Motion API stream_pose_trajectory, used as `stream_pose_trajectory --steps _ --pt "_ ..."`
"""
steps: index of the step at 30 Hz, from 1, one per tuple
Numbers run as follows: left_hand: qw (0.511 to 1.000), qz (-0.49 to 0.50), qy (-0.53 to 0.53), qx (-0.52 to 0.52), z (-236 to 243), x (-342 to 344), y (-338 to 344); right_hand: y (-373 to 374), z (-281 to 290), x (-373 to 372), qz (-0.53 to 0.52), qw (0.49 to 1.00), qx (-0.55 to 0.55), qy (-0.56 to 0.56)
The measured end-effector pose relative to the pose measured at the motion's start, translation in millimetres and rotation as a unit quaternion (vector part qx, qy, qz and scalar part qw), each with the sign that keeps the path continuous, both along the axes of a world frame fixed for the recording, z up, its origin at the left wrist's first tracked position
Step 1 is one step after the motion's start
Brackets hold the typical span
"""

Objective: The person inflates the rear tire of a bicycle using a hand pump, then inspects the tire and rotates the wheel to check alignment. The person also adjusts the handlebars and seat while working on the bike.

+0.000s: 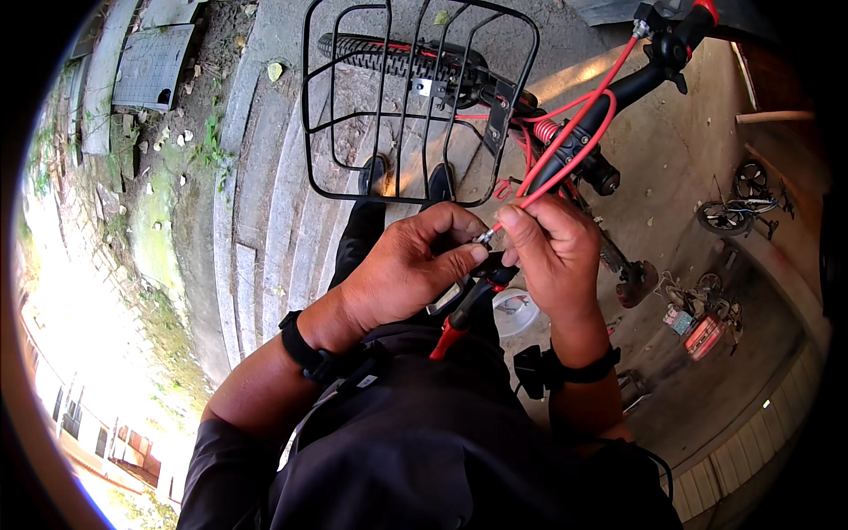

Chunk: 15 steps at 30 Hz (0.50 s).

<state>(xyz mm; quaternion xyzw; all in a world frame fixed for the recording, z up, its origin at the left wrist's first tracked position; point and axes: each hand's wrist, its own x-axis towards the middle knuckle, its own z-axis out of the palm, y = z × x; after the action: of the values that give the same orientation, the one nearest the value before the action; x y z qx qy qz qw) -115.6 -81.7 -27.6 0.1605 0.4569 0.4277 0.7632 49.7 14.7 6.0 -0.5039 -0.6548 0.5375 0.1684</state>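
Observation:
My left hand [402, 269] pinches the metal end fitting [483, 238] of a red cable [600, 91] at the near end of a bicycle's black handlebar [649, 75]. My right hand [555, 256] holds that cable between thumb and fingers just beside the fitting. Below my hands is the bar's red grip [448, 340], pointing toward my body. A black wire basket [309, 97] juts out above my feet, over the knobby front tire [362, 51]. A red spring [546, 131] shows beside the stem.
I stand on grey concrete [662, 221] with long slabs [247, 291] and mossy ground to the left. A translucent round container [517, 314] is beside my legs. At right are a small bicycle [733, 216] and another small wheeled vehicle with red parts [702, 336], near a wall.

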Motion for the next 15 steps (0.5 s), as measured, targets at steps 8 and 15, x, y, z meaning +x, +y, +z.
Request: stream_pose_trajectory --steps 8,15 --pt "1.0 0.004 -0.001 -0.002 2.1 0.5 -0.3 1.3 -0.6 -0.7 -0.001 1.0 -0.018 -0.002" --pt "1.0 0.005 0.0 0.003 -0.2 1.3 -3.0 2.0 -1.2 0.1 0.005 1.0 -0.015 -0.001"
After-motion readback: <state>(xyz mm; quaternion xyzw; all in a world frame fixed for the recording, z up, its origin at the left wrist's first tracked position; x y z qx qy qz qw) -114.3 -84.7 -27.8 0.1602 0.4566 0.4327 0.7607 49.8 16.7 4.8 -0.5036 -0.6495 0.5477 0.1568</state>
